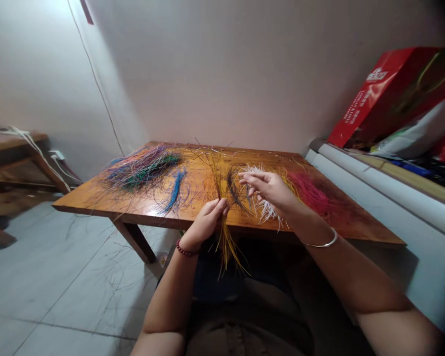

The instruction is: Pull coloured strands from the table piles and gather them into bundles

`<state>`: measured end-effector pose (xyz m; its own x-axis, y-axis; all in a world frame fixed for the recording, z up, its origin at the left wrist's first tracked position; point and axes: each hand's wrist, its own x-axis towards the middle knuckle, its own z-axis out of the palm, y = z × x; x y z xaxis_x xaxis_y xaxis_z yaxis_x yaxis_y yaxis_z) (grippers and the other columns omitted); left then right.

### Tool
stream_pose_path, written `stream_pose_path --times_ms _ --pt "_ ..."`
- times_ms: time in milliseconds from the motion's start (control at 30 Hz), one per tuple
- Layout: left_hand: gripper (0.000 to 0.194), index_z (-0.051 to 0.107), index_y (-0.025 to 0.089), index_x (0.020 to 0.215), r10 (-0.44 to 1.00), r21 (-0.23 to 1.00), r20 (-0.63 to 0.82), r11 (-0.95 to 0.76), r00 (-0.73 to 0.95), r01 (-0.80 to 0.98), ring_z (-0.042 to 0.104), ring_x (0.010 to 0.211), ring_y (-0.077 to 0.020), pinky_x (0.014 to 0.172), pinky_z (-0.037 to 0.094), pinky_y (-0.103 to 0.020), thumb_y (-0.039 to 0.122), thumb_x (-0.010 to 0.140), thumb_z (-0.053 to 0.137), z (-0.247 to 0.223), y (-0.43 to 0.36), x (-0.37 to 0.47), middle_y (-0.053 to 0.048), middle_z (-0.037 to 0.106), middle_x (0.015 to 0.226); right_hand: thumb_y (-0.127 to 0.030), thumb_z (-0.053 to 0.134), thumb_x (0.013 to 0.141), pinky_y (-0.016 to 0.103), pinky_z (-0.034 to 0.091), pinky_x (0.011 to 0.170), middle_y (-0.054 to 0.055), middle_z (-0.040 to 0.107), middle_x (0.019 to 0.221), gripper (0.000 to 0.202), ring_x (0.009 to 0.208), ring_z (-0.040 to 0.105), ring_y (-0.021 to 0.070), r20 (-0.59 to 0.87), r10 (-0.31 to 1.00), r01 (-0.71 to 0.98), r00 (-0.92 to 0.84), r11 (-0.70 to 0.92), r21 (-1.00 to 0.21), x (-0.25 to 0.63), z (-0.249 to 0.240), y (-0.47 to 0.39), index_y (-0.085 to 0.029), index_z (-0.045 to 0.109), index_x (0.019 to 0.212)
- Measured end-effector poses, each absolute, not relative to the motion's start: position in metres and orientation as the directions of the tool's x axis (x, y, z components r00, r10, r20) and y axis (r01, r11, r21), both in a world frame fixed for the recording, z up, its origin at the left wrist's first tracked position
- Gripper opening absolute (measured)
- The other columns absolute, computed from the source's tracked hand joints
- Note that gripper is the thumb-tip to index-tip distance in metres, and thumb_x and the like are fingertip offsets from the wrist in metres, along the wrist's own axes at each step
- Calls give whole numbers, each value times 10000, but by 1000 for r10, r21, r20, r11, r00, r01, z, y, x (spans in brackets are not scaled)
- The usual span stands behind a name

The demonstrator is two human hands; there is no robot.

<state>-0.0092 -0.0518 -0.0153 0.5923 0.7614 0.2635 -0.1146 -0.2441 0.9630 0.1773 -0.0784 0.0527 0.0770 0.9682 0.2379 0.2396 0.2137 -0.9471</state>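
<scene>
My left hand (pixel 210 217) is closed around a thin bundle of yellow strands (pixel 227 244) at the table's front edge. The bundle stands roughly upright, with loose ends fanning out above the fist and hanging below it. A few dark strands stick up among the yellow ones. To the right, my right hand (pixel 269 190) hovers over the table with its fingers stretched out to the left and loosely apart; I see nothing held in it. Beneath and beside it lie white strands (pixel 270 212) and a small dark grey bunch (pixel 237 193).
On the wooden table (pixel 371 230) are a mixed purple and green heap (pixel 144 170), a blue bunch (pixel 176 190) and a pink-red bunch (pixel 311 193). A white cabinet with a red box (pixel 374 94) stands at right. Another table (pixel 18 143) with cables is at left.
</scene>
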Motion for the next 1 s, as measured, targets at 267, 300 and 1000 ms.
stream_pose_path --times_ms 267,300,1000 --pt "431 412 162 679 748 965 262 -205 610 -163 253 487 -61 440 188 -220 535 894 414 -19 -53 -8 38 341 598 -496 727 679 218 374 480 60 670 761 411 580 546 106 185 974 206 -128 209 -956 150 42 -64 -146 712 894" --pt "430 414 162 685 747 965 260 -196 611 -172 248 487 -61 439 183 -219 538 892 418 -20 -53 -7 39 337 601 -505 716 688 217 364 475 45 649 700 398 563 533 103 175 974 206 -144 202 -957 148 42 -64 -142 708 850" --pt "428 419 157 649 771 935 338 -209 540 -288 288 505 -63 472 239 -216 507 895 438 -20 -55 -2 30 363 596 -401 635 767 182 288 399 -3 593 777 238 504 505 63 186 980 -241 -68 165 -956 134 33 -79 -179 562 809"
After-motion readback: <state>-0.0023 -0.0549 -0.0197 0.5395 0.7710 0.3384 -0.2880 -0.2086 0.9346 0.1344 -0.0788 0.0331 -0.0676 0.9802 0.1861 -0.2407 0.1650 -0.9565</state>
